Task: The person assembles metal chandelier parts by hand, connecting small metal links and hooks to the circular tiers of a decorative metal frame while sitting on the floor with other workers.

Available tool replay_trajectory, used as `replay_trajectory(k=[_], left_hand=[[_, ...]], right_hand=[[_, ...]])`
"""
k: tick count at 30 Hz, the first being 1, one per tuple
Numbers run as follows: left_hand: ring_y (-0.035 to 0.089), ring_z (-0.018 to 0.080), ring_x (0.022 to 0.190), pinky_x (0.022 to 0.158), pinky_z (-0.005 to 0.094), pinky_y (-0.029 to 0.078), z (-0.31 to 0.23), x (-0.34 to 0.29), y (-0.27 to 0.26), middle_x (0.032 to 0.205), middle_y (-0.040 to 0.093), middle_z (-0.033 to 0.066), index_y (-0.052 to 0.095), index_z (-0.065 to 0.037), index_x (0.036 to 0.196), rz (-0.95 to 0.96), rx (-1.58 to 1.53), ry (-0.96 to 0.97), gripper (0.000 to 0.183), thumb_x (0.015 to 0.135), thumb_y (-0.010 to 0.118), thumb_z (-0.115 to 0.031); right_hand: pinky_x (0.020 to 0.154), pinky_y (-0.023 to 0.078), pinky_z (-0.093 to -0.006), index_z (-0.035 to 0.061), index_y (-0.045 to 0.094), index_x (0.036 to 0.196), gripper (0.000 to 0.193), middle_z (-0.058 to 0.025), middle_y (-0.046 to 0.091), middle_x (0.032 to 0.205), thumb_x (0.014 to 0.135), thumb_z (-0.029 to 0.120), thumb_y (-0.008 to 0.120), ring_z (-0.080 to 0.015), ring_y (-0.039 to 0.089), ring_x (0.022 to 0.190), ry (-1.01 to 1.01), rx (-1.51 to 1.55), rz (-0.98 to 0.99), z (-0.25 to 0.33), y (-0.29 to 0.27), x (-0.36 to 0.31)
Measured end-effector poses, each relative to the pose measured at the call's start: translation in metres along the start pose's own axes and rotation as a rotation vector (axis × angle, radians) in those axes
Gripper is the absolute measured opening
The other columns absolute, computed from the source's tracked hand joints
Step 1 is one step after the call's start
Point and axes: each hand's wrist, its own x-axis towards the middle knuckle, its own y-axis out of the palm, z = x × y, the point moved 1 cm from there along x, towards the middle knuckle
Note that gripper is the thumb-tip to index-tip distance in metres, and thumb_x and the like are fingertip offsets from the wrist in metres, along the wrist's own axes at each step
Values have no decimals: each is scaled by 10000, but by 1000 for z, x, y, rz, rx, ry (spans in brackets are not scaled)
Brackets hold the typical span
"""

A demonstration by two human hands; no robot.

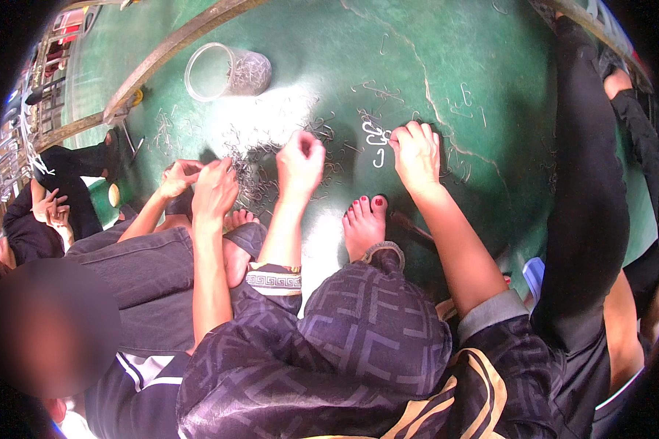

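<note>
My left hand (301, 164) is closed, its fingers curled together above a loose pile of thin metal hooks (252, 175) on the green floor. Anything pinched in it is too small to make out. Further right, my right hand (417, 154) reaches down with bent fingers, thumb and forefinger together beside a few bright white S-shaped hooks (378, 158). Whether it pinches one of them is hidden. A clear plastic tub (211, 72) lies on its side beyond the pile, with more thin hooks inside.
At my left a co-worker's two hands (198, 183) work close together over the pile's edge. My bare foot (366, 230) rests between my arms. A black-clad leg (582, 183) stands at the right. Metal bars (172, 55) cross the far left; scattered hooks (465, 95) lie at the right.
</note>
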Motion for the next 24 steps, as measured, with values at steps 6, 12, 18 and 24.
replay_trajectory(k=[6,12,18,24], left_hand=[[554,66,706,631,224,448,-12,-3,28,810,611,14,551,-46,894,327,-397,-6,59,879,573,-98],[557,96,861,776,257,475,-47,-3,36,1056,586,84,485,-30,942,528,-775,168,56,911,516,-66],[569,97,845,762,252,477,-49,0,39,1023,605,80,490,-31,944,546,-777,172,62,923,510,-86],[570,102,847,763,255,475,-45,-4,39,1028,605,83,508,-25,947,598,-822,71,81,925,518,-103]], right_hand=[[689,444,-391,52,597,785,49,-78,578,791,780,83,635,-271,560,770,18,229,-75,4,-15,5],[566,470,-282,-10,609,809,83,-84,632,689,823,71,619,-149,581,597,346,897,318,5,-53,26],[592,470,-244,-10,660,943,157,-58,649,740,826,91,633,-100,572,631,461,1298,427,6,-64,26],[615,478,-241,8,662,969,170,-46,653,749,839,113,628,-95,578,639,315,921,310,9,-67,24]])
